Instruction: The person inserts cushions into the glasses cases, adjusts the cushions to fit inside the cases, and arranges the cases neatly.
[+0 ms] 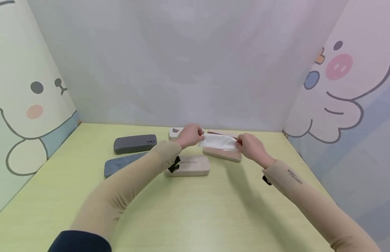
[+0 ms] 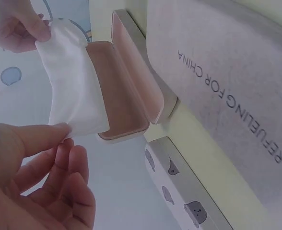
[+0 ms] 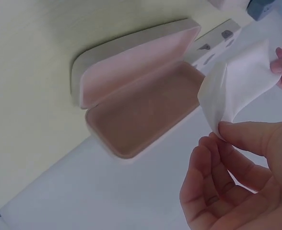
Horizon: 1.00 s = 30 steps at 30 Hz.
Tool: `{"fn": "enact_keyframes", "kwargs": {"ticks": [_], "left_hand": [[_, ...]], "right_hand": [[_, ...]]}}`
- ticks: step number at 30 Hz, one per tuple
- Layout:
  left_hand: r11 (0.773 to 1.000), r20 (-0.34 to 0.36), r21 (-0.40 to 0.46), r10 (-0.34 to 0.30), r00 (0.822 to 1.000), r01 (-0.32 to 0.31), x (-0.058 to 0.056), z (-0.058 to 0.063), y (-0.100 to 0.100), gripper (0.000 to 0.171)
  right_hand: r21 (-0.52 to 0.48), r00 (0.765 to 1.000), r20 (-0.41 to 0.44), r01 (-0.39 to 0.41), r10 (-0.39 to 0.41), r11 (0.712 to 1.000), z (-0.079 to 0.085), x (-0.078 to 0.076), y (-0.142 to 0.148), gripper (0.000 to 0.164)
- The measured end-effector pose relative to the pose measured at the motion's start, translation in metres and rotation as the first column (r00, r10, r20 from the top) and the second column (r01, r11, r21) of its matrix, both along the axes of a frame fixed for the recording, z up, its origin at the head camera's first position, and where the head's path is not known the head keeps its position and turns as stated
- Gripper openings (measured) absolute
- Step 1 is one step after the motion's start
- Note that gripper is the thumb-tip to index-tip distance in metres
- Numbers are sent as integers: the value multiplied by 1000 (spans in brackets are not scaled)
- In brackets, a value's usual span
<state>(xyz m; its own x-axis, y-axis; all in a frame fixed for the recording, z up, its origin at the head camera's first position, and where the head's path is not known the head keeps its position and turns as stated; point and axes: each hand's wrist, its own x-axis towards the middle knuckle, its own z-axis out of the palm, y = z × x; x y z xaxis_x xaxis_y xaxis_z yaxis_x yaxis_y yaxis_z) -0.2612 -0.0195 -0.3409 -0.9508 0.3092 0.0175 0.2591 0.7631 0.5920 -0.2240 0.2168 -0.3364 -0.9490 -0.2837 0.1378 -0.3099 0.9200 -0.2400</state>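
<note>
A thin white cloth (image 1: pixel 218 141) is stretched between the two hands, with a fold visible along it in the right wrist view. My left hand (image 1: pixel 191 135) pinches one end between thumb and index finger, the other fingers loosely bent. At the opposite end, my right hand (image 1: pixel 252 147) pinches a corner the same way. Below and behind the cloth lies an opened glasses case (image 3: pixel 146 110) with a pinkish-brown lining. Its inside looks bare where the right wrist view shows it; the cloth covers part of it in the other views.
A beige case (image 1: pixel 191 167) with printed lettering lies nearer, in front of the opened one. To the left are a dark grey case (image 1: pixel 135 143) with a glasses print and a blue case (image 1: pixel 120 164), partly behind the left sleeve. A white patterned case (image 1: pixel 174 133) sits behind the left hand.
</note>
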Motion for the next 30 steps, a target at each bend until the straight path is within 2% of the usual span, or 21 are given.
{"fn": "enact_keyframes", "kwargs": {"ticks": [4, 8, 12, 14, 17, 21, 24, 30], "left_hand": [[998, 7, -49, 32, 999, -32, -16, -8, 15, 18], [993, 36, -83, 82, 996, -79, -28, -18, 25, 9], [986, 72, -139, 107, 992, -97, -39, -27, 35, 24], [984, 96, -148, 116, 989, -102, -43, -31, 40, 23], [982, 139, -136, 147, 979, -128, -47, -36, 46, 7], [976, 186, -120, 204, 961, -183, -50, -37, 53, 22], [970, 195, -131, 227, 954, -204, -49, -36, 56, 25], [970, 212, -143, 226, 951, -198, -58, -47, 60, 32]], "right_hand": [[28, 998, 43, 50, -51, 998, -7, -9, 7, 13], [44, 993, 91, 74, -78, 996, -15, -17, 12, 15], [54, 989, 116, 91, -97, 994, -21, -22, 14, 17], [58, 985, 142, 94, -102, 994, -23, -24, 16, 19], [61, 976, 188, 104, -114, 993, -27, -26, 17, 22], [63, 966, 224, 120, -131, 991, -30, -30, 18, 32], [71, 960, 239, 135, -148, 988, -31, -33, 19, 38], [90, 951, 261, 149, -167, 985, -40, -38, 20, 25]]}}
